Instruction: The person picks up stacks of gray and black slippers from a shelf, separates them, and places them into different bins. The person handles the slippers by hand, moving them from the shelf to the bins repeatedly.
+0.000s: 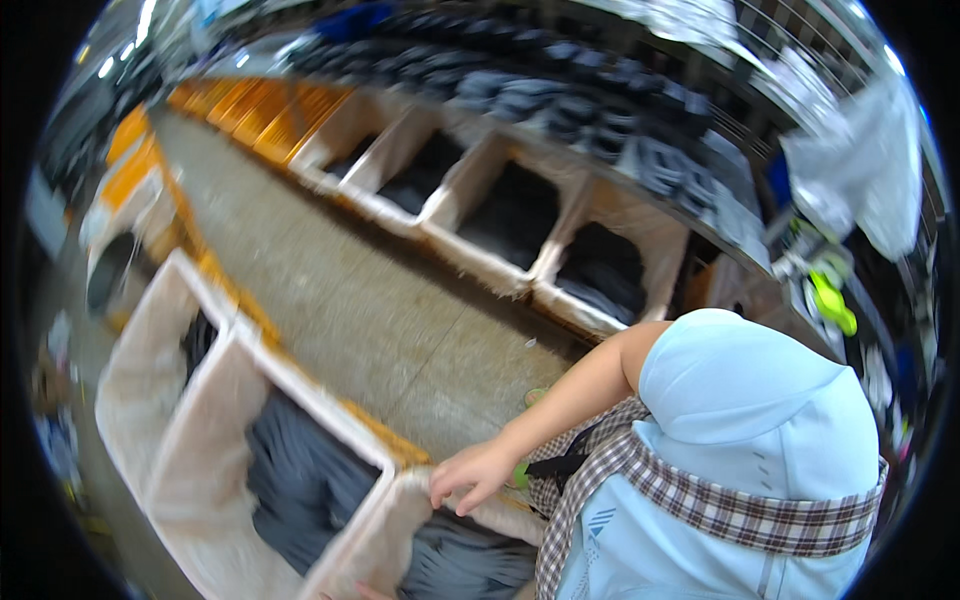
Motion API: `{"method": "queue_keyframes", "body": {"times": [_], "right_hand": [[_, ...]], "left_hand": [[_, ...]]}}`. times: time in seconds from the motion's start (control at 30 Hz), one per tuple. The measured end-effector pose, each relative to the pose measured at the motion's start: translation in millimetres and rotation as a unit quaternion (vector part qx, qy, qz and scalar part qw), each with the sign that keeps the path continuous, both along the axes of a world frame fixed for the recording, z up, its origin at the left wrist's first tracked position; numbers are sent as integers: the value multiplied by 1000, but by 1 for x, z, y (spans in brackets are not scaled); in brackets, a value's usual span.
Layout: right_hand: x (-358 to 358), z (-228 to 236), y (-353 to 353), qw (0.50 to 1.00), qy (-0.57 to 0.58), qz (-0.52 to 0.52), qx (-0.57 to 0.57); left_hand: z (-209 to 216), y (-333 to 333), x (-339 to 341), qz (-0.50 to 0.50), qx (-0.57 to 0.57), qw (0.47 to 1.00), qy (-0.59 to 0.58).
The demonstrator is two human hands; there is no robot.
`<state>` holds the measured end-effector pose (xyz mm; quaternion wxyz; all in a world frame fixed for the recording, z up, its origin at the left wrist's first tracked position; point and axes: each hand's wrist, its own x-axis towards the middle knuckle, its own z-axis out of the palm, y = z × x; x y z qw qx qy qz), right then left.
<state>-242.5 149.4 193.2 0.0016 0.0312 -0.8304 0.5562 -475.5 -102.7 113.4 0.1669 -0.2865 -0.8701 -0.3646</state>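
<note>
So the grey fabric pieces [462,565] sat in the near pale-lined bin [385,535], with the person's right hand [472,480] right at its padded rim, fingers loosely bent and apart; only a sliver of the left hand [368,593] showed by the bin's wall, so couldn't tell if that one was gripping anything. Next door was another lined bin [195,480] with more grey fabric, and across the concrete floor [390,300] dark bundles [570,115] crowded a long tabletop.
</note>
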Motion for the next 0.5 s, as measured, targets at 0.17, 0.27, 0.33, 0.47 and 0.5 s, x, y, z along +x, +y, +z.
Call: {"method": "queue_keyframes", "body": {"times": [0.17,0.27,0.33,0.47,0.5], "right_hand": [[111,92,96,961,47,-264,75],[209,154,157,855,107,-482,159],[280,186,195,769,176,-614,19],[433,214,293,533,278,-796,62],[473,210,322,456,287,-841,58]], "left_hand": [[115,84,32,-93,77,978,-172],[163,161,69,-151,24,986,-72],[180,203,100,-207,20,976,-61],[186,284,156,-276,-50,952,-122],[180,305,173,-307,-26,941,-141]]}}
